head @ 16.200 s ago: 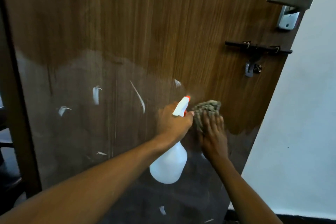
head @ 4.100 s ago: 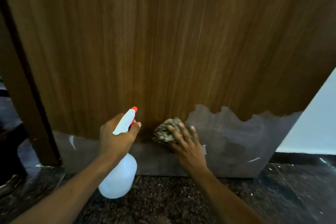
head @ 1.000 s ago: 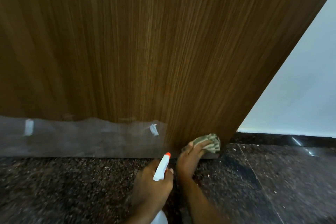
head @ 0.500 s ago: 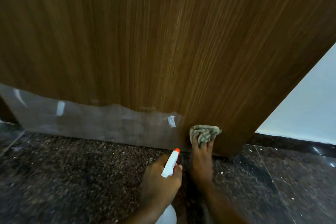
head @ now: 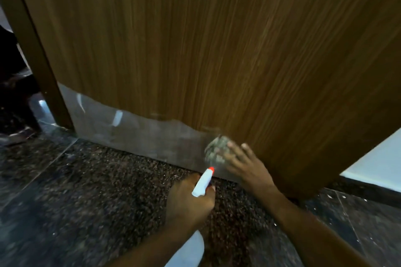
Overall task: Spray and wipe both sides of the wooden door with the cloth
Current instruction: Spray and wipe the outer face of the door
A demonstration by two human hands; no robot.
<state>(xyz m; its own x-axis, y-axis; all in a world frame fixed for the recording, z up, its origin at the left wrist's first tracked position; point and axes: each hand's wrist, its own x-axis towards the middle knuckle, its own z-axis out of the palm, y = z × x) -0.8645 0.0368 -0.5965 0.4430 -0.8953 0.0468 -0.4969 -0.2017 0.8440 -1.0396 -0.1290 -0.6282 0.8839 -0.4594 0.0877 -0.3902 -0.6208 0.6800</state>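
Across most of the frame stands the wooden door (head: 195,50), its brown veneer running in fine vertical grain. A dull grey, filmy band (head: 130,130) with a few pale streaks lies along its bottom edge. Low and right of centre, at the ragged border between that band and the bare wood, is a crumpled, nubby greenish-grey cloth (head: 216,149). The right hand (head: 245,165) presses it against the door, fingers spread and nearly straight over it rather than curled round it; blur softens both. Just below and to the left, the left hand (head: 188,201) is wrapped round the neck of a white plastic spray bottle (head: 202,182). Its orange-tipped nozzle points up toward the cloth, and its rounded body hangs at the bottom edge of the frame. Beneath lies a polished floor (head: 97,191) of dark speckled stone. At the upper left a dark wooden door frame (head: 32,45) slants down. At the lower right a pale, smooth wall (head: 379,162) shows past the door's edge.
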